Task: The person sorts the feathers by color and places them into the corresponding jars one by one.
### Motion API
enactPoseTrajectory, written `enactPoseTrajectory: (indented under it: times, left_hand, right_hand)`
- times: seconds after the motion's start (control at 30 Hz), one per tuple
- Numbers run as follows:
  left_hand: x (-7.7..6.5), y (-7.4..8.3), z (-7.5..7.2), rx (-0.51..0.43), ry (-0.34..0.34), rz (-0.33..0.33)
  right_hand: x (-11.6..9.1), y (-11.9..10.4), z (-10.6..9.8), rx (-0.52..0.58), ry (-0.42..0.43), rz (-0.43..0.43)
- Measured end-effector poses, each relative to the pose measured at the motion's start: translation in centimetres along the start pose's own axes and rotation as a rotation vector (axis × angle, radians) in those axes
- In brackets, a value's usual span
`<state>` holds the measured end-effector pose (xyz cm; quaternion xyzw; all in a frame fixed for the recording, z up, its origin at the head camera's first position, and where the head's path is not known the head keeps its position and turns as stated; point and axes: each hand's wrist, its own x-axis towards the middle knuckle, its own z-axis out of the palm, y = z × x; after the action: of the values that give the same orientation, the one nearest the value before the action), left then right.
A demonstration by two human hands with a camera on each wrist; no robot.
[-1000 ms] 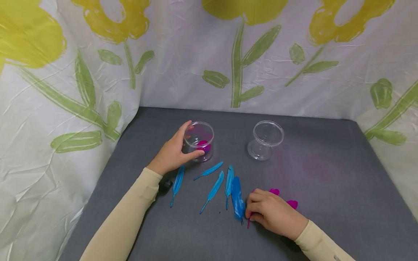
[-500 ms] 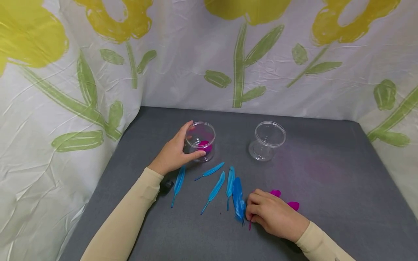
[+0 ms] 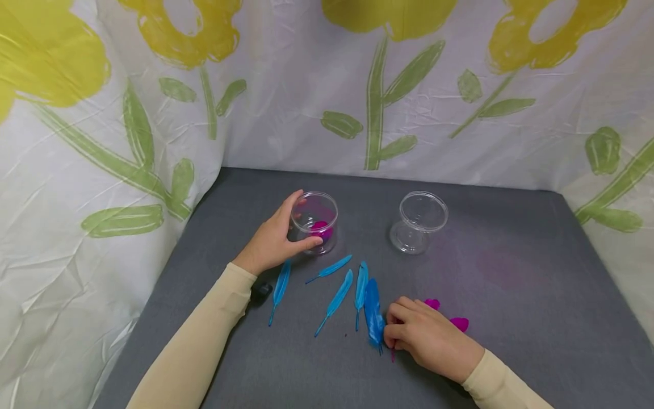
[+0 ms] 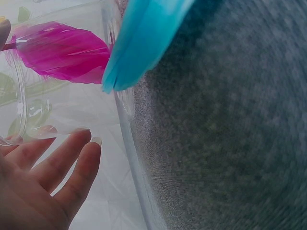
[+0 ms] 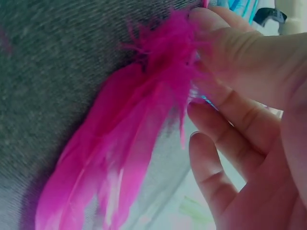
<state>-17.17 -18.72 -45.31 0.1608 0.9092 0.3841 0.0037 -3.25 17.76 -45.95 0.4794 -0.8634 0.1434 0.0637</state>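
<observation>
My left hand (image 3: 271, 240) holds a clear plastic cup (image 3: 302, 220) around its left side, the thumb across the front. A magenta feather (image 4: 62, 51) shows inside that cup. At the front right, my right hand (image 3: 426, 338) pinches magenta feathers (image 5: 120, 129) by the quill end between thumb and fingers, low over the table; just how many it grips cannot be told. Magenta tips (image 3: 460, 324) stick out behind the hand. To its left lie several blue feathers, the nearest being a darker blue feather (image 3: 374, 312) beside the fingertips.
A second clear cup (image 3: 423, 211) on a footed base stands at the back right of the grey table (image 3: 511, 238). Lighter blue feathers (image 3: 339, 295) lie spread between the hands. A white curtain (image 3: 286, 113) with painted flowers hangs behind the table.
My right fingertips have curled slightly further in around the magenta quill. The left hand and its cup stay in place; the head view has shifted a little.
</observation>
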Motion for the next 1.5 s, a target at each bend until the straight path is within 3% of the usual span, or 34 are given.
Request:
enactPoseTrajectory:
  times: [0.93,1.5]
  left_hand:
    - [0.0,-0.4,-0.1,0.007,-0.004,0.004]
    - [0.1,-0.2,0.0,0.004,-0.007,0.008]
  right_hand:
    - [0.8,-0.1,0.1,-0.077,-0.061,0.034]
    - [1.6,0.3,-0.4,-0.032,-0.061,0.029]
